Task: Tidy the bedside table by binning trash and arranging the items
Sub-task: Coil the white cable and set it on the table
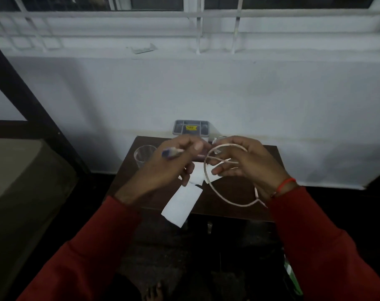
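Observation:
Both hands hover over a small dark wooden bedside table (pixel 239 205). My left hand (pixel 169 166) is closed around a pen with a blue cap (pixel 169 152) that sticks out to the left. My right hand (pixel 249 164) grips a pale looped cable (pixel 219 193); the loop hangs below the hand and one end lies near my left fingertips. White paper slips (pixel 181 205) lie on the table under my hands, one hanging over the front edge.
A clear drinking glass (pixel 143 155) stands at the table's back left. A grey organiser tray (pixel 191 127) with a yellow label sits against the white wall behind. A grey mattress or cushion (pixel 22 181) is on the left, dark floor below.

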